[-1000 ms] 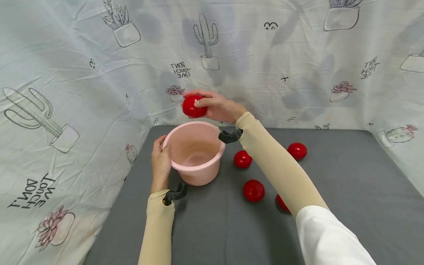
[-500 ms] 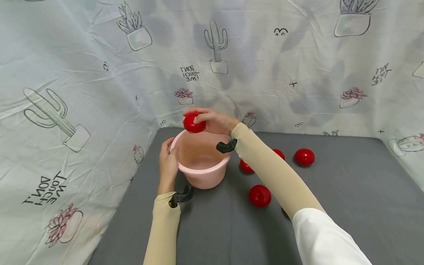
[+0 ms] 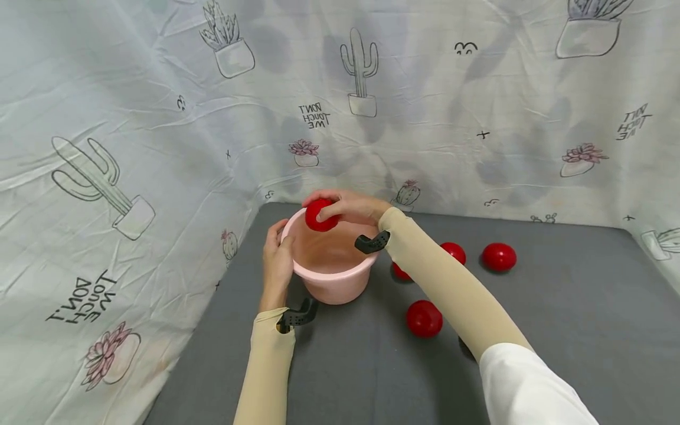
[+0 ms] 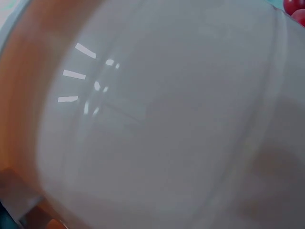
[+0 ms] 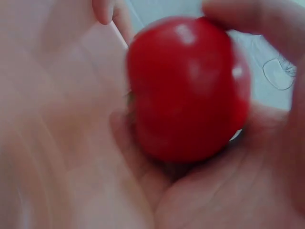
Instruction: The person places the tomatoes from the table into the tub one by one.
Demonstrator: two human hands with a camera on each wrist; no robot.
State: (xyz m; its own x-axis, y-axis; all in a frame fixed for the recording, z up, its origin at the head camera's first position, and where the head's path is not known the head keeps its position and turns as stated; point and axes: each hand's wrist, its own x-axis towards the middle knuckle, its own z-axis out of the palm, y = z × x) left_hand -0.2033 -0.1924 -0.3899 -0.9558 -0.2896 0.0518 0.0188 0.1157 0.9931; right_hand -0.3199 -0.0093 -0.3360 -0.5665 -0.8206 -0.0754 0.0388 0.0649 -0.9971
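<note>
A pink plastic bucket (image 3: 340, 288) stands upright on the grey table. My left hand (image 3: 277, 264) grips its rim at the left side, thumb inside. The bucket's smooth wall (image 4: 157, 119) fills the left wrist view. My right hand (image 3: 355, 206) holds a red tomato (image 3: 317, 216) over the far part of the bucket's mouth, level with the rim. Close up in the right wrist view, fingers and thumb curl around the shiny tomato (image 5: 186, 90), and a small stem spot shows on its left side.
Right of the bucket lie several more tomatoes: one nearest me (image 3: 424, 319), one at far right (image 3: 499, 257), one behind the right forearm (image 3: 454, 252) and another partly hidden (image 3: 400, 272). A patterned white cloth (image 3: 435, 136) hangs behind and at the left.
My right hand has come down with the tomato, from above the bucket to its mouth. The left hand has kept its grip on the rim. The head view has shifted slightly.
</note>
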